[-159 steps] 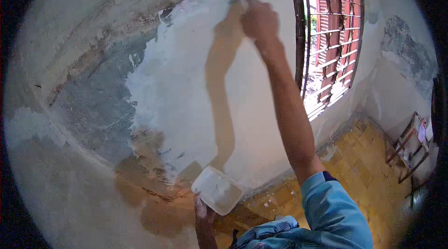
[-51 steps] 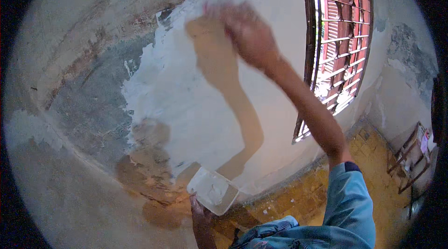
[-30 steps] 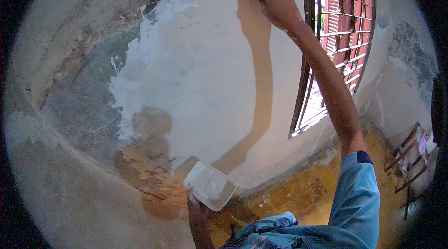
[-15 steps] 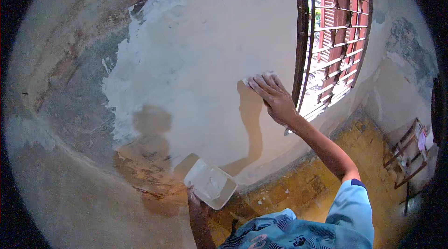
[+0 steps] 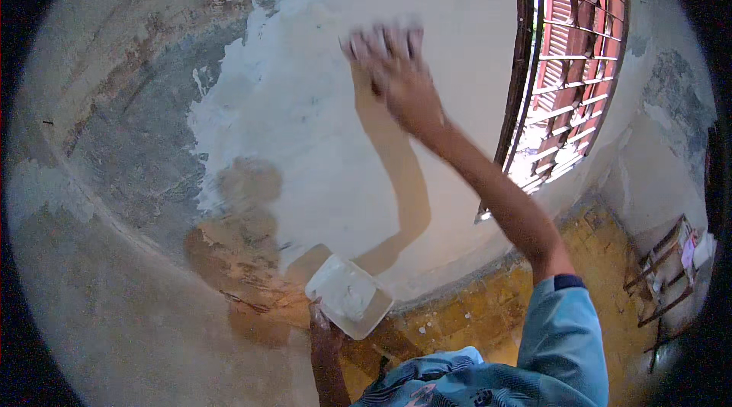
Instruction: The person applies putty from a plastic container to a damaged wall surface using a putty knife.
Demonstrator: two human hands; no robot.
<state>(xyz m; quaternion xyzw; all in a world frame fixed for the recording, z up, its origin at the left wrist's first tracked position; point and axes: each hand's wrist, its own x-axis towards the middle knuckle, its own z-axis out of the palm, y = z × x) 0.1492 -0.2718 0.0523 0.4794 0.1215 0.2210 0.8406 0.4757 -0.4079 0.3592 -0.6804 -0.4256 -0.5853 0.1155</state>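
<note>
My left hand (image 5: 323, 318) grips the near left side of a white rectangular plastic tub (image 5: 334, 279) with white paste in it. My right arm reaches up to the wall, and my right hand (image 5: 393, 75) is smeared by motion at the white-coated wall patch (image 5: 313, 171). Its fingers point up the wall. Whether anything lies under them cannot be made out. The white coat has a ragged left edge against bare grey plaster (image 5: 152, 125).
A barred window (image 5: 572, 64) with a dark frame stands right of the white patch. Yellowish floor tiles (image 5: 473, 315) lie below the wall. A wooden rack (image 5: 663, 270) holding cloths stands at the right. Shadows of my head and arm fall on the wall.
My right hand has moved up and left across the wall, away from the window's lower corner. The view has shifted slightly; my left hand still holds the tub.
</note>
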